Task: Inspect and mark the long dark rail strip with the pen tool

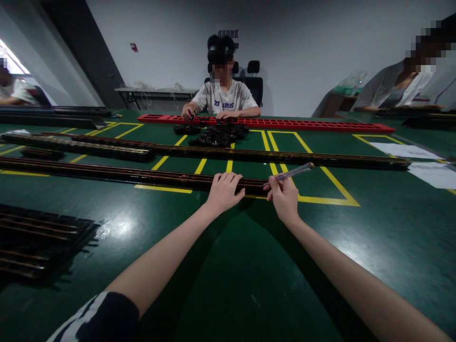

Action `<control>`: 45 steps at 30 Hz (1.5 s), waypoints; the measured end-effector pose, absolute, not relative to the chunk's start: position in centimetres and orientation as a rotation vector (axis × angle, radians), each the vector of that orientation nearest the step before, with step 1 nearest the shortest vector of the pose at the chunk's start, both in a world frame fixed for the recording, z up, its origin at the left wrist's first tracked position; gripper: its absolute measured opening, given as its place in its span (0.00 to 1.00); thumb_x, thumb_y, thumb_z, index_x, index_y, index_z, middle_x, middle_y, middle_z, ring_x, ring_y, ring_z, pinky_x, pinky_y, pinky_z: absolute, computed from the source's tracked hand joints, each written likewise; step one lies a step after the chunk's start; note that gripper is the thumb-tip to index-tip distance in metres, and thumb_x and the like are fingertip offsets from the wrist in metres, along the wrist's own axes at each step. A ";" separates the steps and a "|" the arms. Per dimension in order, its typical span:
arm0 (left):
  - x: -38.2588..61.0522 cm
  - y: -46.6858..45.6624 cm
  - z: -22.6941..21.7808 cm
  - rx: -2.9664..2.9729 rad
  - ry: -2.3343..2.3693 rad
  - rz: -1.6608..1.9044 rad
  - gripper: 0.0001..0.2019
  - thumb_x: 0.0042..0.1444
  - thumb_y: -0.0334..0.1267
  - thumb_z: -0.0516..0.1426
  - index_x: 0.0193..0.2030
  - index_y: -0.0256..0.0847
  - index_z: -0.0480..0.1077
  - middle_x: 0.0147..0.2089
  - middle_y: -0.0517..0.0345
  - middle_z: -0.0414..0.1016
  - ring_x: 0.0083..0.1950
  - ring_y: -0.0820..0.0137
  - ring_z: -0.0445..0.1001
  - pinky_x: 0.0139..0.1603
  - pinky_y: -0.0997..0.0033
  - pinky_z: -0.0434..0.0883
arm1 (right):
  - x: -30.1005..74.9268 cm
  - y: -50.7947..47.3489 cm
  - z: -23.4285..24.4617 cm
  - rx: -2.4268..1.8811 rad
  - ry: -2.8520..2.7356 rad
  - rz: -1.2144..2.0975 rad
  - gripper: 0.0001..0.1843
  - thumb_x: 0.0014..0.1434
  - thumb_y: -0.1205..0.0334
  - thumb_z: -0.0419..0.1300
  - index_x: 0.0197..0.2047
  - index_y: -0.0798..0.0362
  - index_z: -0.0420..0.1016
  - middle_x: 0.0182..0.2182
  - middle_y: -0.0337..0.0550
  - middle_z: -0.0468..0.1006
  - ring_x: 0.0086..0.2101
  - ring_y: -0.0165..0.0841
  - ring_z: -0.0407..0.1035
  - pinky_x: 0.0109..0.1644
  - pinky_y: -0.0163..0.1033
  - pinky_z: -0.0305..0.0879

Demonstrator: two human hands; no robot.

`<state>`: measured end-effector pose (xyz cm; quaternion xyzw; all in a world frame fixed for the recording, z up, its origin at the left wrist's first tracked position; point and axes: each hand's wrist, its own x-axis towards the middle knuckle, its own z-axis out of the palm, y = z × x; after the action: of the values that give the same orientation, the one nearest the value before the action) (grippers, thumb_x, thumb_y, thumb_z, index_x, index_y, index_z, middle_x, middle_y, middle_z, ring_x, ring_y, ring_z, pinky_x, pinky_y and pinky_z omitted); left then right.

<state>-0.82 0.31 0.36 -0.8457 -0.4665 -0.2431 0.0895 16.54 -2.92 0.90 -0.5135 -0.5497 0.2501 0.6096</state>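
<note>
A long black strip [171, 178] with copper-coloured lines along it lies across the green table in front of me. My left hand [225, 190] is closed over it near its right end, fingers over the top and thumb on the near side. My right hand [284, 194] pinches a slim, pen-like tool with a clear handle [295, 171], tilted up to the right. The tool's thin lower end points at the strip's right end; whether it touches is too small to tell.
Beyond lie another long dark strip [278, 156], a pile of black parts [217, 135] and a red slotted rail [302, 125]. More black strips [39, 242] are stacked at near left. Papers [432, 174] lie at right. A person [228, 97] sits opposite, hands at the pile; others sit at both sides.
</note>
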 end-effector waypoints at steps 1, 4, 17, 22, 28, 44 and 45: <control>-0.8 0.3 0.3 -2.513 -1.386 -0.724 0.19 0.60 0.45 0.49 0.52 0.36 0.68 0.50 0.48 0.74 0.51 0.60 0.70 0.54 0.57 0.62 | 16.5 -2.9 0.9 -1.187 -1.271 0.579 0.16 0.58 0.48 0.56 0.33 0.53 0.64 0.22 0.37 0.74 0.15 0.26 0.64 0.17 0.32 0.60; -0.8 0.3 0.3 -2.515 -1.390 -0.722 0.19 0.60 0.45 0.49 0.52 0.36 0.67 0.51 0.48 0.74 0.51 0.60 0.69 0.54 0.56 0.62 | 16.5 -2.9 0.9 -1.190 -1.272 0.575 0.15 0.58 0.49 0.56 0.33 0.53 0.64 0.22 0.37 0.73 0.15 0.25 0.64 0.17 0.31 0.59; -0.8 0.3 0.4 -2.516 -1.394 -0.719 0.19 0.60 0.46 0.51 0.52 0.37 0.67 0.51 0.48 0.73 0.51 0.60 0.69 0.54 0.56 0.62 | 16.5 -2.9 0.9 -1.185 -1.257 0.579 0.15 0.58 0.49 0.56 0.33 0.52 0.64 0.22 0.37 0.74 0.15 0.26 0.63 0.18 0.32 0.59; -0.7 0.3 0.3 -2.504 -1.391 -0.721 0.19 0.60 0.46 0.51 0.52 0.36 0.67 0.51 0.49 0.74 0.51 0.60 0.69 0.53 0.56 0.62 | 16.5 -2.7 0.7 -1.186 -1.245 0.560 0.15 0.58 0.48 0.56 0.32 0.52 0.63 0.21 0.36 0.73 0.14 0.25 0.62 0.17 0.31 0.58; -0.7 0.1 0.6 -2.522 -1.410 -0.709 0.19 0.60 0.45 0.51 0.52 0.36 0.67 0.51 0.48 0.73 0.51 0.60 0.70 0.54 0.56 0.62 | 16.5 -2.8 0.8 -1.176 -1.252 0.575 0.16 0.58 0.48 0.56 0.33 0.52 0.63 0.22 0.37 0.74 0.14 0.25 0.63 0.17 0.32 0.59; -0.8 0.2 0.5 -2.521 -1.407 -0.705 0.18 0.60 0.45 0.51 0.52 0.37 0.67 0.51 0.49 0.73 0.51 0.60 0.69 0.54 0.56 0.62 | 16.5 -3.0 1.0 -1.173 -1.255 0.598 0.17 0.57 0.46 0.57 0.33 0.53 0.64 0.22 0.37 0.74 0.16 0.25 0.64 0.17 0.31 0.60; -0.8 0.2 0.5 -2.522 -1.405 -0.706 0.18 0.60 0.45 0.51 0.52 0.37 0.67 0.51 0.49 0.73 0.51 0.60 0.69 0.54 0.57 0.62 | 16.5 -3.0 1.0 -1.175 -1.257 0.597 0.17 0.57 0.46 0.57 0.33 0.53 0.64 0.23 0.38 0.74 0.16 0.25 0.64 0.17 0.31 0.61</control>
<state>-0.77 0.24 0.45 -0.8454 -0.4712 -0.2368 0.0848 16.54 -3.00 0.98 -0.5096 -0.5450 0.2591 0.6133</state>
